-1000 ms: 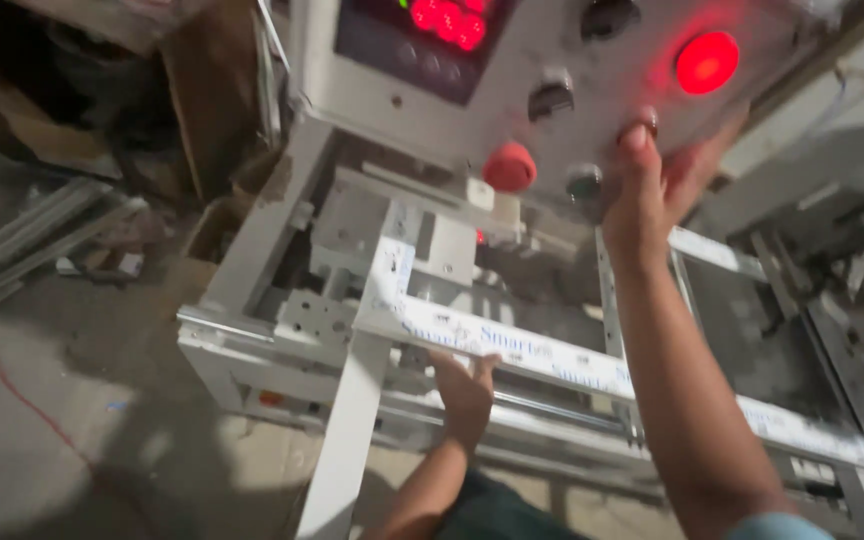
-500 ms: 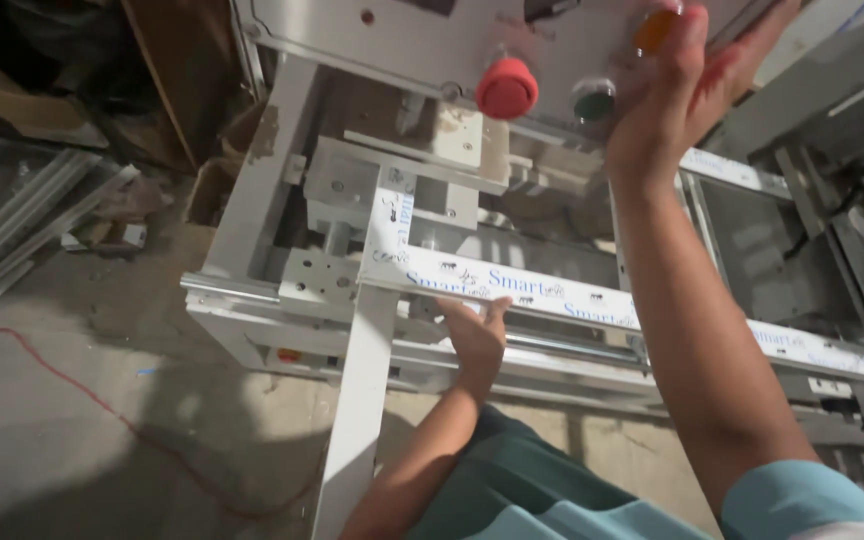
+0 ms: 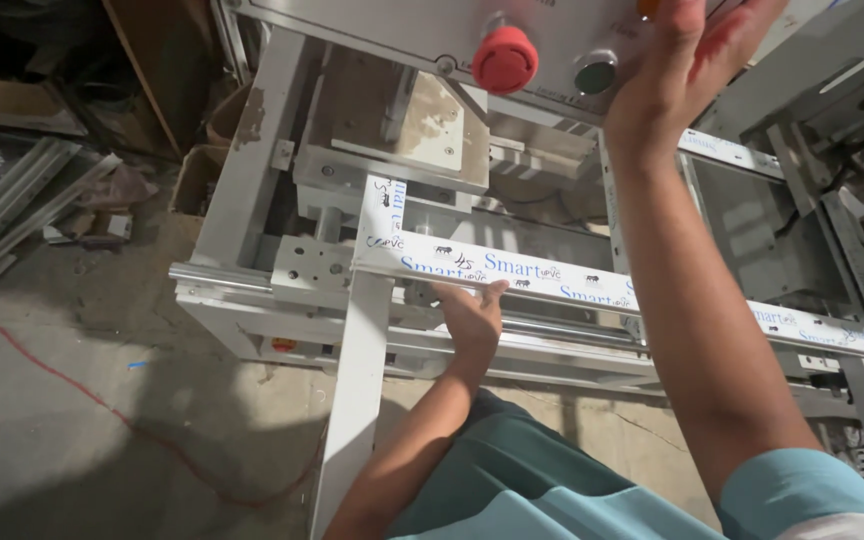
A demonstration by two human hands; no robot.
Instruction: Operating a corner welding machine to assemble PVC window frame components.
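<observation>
Meanwhile, between the earlier frames and this one the view had dropped: the red display and glowing lamp had slid off the top edge, leaving only the lower strip of the control panel (image 3: 402,25) with its red mushroom stop button (image 3: 504,58) and a dark round button (image 3: 595,76) beside it. The right hand (image 3: 687,60) had stayed raised against that panel, fingers spread open and flat, gripping nothing, its fingertips partly cut off by the frame. The left hand (image 3: 472,318) had kept its place under the white printed profile strip (image 3: 592,285), fingers curled up against its lower edge, steadying it rather than clasping it. That strip lay across the machine frame (image 3: 252,180), unmoved, so the piece looked held in position while the panel was worked.
</observation>
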